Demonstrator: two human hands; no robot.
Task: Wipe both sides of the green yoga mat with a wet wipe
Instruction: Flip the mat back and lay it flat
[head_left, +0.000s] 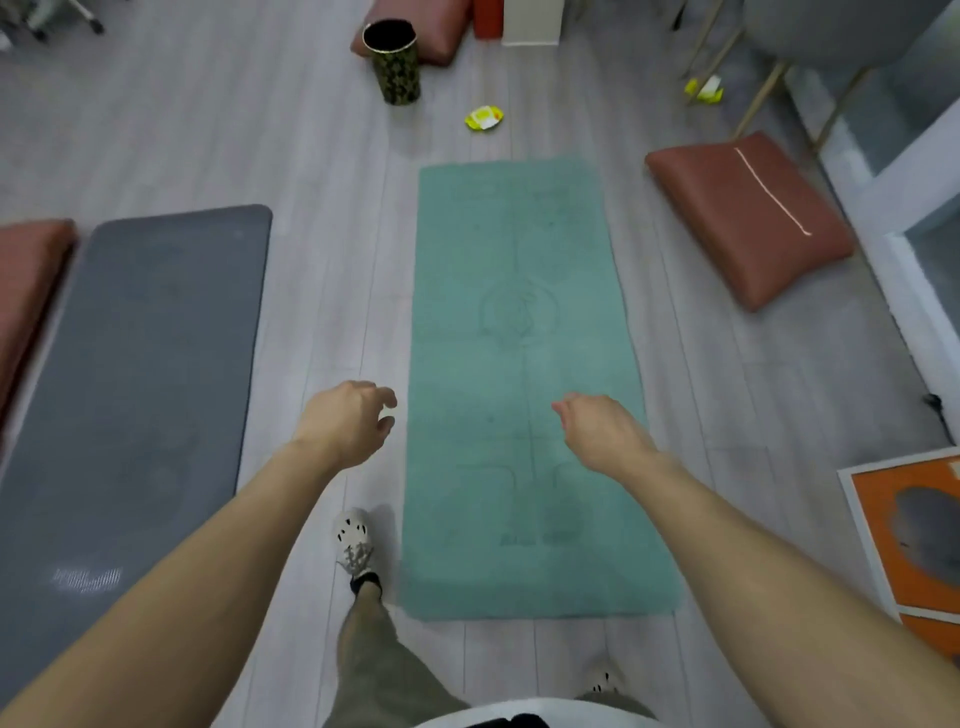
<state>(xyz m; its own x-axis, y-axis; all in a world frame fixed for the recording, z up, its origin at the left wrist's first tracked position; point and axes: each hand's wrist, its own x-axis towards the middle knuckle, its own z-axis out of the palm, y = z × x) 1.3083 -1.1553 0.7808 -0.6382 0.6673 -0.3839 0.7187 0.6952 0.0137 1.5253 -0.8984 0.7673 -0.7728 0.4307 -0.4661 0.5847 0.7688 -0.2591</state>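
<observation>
The green yoga mat (519, 322) lies flat and unrolled on the grey wooden floor, running away from me. A yellow wet wipe packet (483, 118) lies on the floor just beyond the mat's far end. My left hand (349, 421) hangs in the air left of the mat, above bare floor, its fingers loosely curled and holding nothing. My right hand (602, 431) hovers over the near right part of the mat, fingers relaxed and empty. Neither hand touches the mat.
A grey mat (140, 374) lies to the left. A dark patterned bin (393, 62) stands beyond the wipe packet. Reddish cushions (748, 218) lie right of the green mat, at the far left and behind the bin. A second yellow packet (705, 89) sits under a chair. An orange board (914, 535) is at the right.
</observation>
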